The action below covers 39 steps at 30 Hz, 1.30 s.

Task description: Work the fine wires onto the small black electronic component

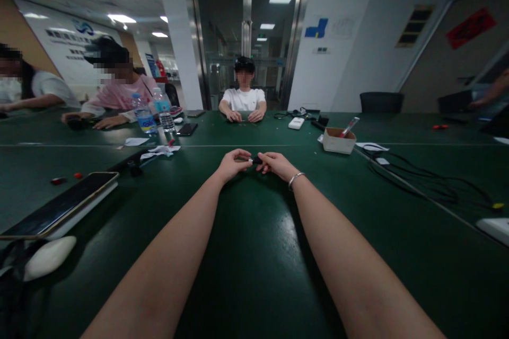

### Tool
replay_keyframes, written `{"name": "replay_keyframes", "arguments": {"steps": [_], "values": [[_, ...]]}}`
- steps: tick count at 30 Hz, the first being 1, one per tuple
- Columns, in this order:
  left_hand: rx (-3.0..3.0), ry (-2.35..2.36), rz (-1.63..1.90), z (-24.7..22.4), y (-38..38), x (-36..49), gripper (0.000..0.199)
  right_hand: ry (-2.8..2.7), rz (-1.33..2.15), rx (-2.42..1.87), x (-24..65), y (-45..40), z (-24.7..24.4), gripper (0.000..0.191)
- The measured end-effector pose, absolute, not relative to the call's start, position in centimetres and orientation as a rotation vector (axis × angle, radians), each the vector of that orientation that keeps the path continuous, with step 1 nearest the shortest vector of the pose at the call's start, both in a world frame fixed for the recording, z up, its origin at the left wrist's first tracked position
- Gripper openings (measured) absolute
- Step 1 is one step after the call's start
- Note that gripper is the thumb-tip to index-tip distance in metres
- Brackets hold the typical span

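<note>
Both hands meet over the middle of the dark green table (246, 222). A small black object (256, 160) with a shiny end lies between them. My left hand (234, 164) pinches its shiny left end between thumb and fingers. From the other side, my right hand (275, 164), with a silver bracelet at the wrist, closes thumb and fingers on the black part. What exactly the object is, I cannot make out.
A phone (67, 204) and white mouse-like object (50, 258) lie left. Bottles (162, 108) and paper scraps (161, 152) stand or lie beyond. Right are a small box (339, 141) and cables (417, 175). A person (243, 99) sits opposite; others sit left.
</note>
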State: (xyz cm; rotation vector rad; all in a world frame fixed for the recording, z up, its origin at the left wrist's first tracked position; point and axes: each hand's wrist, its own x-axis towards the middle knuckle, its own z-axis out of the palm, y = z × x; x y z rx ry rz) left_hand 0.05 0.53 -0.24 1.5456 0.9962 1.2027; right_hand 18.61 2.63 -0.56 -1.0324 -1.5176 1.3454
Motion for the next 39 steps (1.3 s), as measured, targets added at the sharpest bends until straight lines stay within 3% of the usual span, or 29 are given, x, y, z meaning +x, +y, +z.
{"name": "replay_keyframes", "arguments": {"steps": [9,12,15,16,20,24,28,31,35,39], "values": [[1.532,0.975,1.214,-0.32,0.59,0.05,0.035,-1.529,1.348,-1.015,18.62,2.67,-0.68,0.022],[1.523,0.991,1.216,-0.13,0.47,0.06,0.034,-1.519,1.351,-0.971,18.88,2.45,-0.52,0.011],[1.496,1.000,1.224,0.00,0.40,0.06,0.033,-1.477,1.345,-0.910,18.99,2.23,-0.30,0.046],[1.487,1.001,1.227,0.02,0.40,0.06,0.033,-1.458,1.343,-0.917,18.95,2.24,-0.26,0.049],[1.477,1.004,1.232,-0.11,0.55,-0.01,0.033,-1.437,1.343,-1.031,18.54,2.59,-0.31,0.022],[1.481,0.996,1.245,-0.33,0.82,-0.19,0.035,-1.480,1.400,-0.980,18.74,2.44,-0.17,0.015],[1.487,1.000,1.256,-0.37,0.90,-0.26,0.037,-1.420,1.424,-0.870,19.08,1.97,0.15,0.039],[1.475,0.980,1.254,-0.36,0.89,-0.24,0.038,-1.419,1.405,-0.966,18.80,2.16,0.10,0.022],[1.440,0.976,1.248,-0.46,0.99,-0.29,0.039,-1.519,1.386,-1.013,18.72,2.38,-0.04,0.020],[1.400,0.974,1.272,-0.63,1.18,-0.40,0.039,-1.497,1.410,-0.878,19.18,1.93,0.15,0.063]]}}
